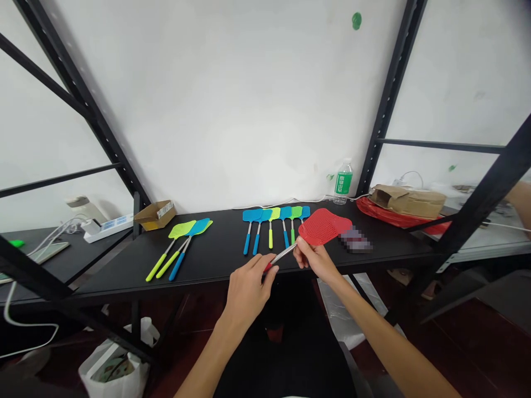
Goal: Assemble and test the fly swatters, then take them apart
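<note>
Red fly swatter (326, 226), slanting away rightward; left hand (248, 284) pinching its handle (267, 267); right hand (314, 260), nearer the blade, pinching its shaft (285, 252).

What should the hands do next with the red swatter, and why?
Maybe lower the red swatter onto the black table: the left hand grips its handle, the right hand pinches its shaft, and the other swatters lie there.
</note>
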A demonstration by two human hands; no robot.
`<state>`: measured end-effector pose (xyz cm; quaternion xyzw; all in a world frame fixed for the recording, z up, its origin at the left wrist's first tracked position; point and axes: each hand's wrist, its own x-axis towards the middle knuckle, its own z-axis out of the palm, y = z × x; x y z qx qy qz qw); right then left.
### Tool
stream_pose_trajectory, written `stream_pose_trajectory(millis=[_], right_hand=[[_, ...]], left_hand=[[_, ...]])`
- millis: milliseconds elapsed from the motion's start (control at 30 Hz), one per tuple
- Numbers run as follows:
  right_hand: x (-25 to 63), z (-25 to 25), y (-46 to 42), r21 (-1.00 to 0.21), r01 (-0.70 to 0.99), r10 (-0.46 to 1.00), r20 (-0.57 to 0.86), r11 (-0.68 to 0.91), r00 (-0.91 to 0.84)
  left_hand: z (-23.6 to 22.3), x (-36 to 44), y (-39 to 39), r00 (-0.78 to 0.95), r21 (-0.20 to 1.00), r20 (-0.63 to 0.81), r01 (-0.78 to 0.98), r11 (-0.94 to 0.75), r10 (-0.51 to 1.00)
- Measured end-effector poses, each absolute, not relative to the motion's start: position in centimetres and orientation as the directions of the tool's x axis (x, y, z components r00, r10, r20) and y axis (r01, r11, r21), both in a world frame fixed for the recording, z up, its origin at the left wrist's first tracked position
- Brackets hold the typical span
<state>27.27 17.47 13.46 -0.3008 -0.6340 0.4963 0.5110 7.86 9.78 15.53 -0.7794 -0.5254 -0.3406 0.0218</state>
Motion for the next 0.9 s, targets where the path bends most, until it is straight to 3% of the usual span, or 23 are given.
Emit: stream_pose_trajectory(millis=[133, 233, 467, 733, 900], right_hand=[[26.4, 13.2, 17.2, -0.951, -0.126, 0.922, 0.306, 0.283, -0.237], [26.1, 12.9, 17.1, -0.951, -0.143, 0.94, 0.296, 0.274, -0.169], [26.0, 12.7, 17.3, -0.939, -0.203, 0.937, 0.311, 0.278, -0.159], [26.0, 12.7, 17.2, -0.924, -0.264, 0.931, 0.327, 0.278, -0.164], [26.0, 13.0, 17.4, -0.923, -0.272, 0.932, 0.322, 0.271, -0.164]], left_hand=[[14.9, 8.2, 9.8, 0.222, 0.183, 0.581, 0.902, -0.392, 0.783], [14.9, 8.3, 9.8, 0.237, 0.14, 0.588, 0.912, -0.386, 0.774], [15.5, 8.3, 9.4, 0.231, 0.235, 0.555, 0.878, -0.417, 0.799], [17.1, 8.2, 8.7, 0.236, 0.302, 0.382, 0.882, -0.362, 0.894], [17.0, 7.7, 9.1, 0.236, 0.28, 0.451, 0.878, -0.388, 0.861]])
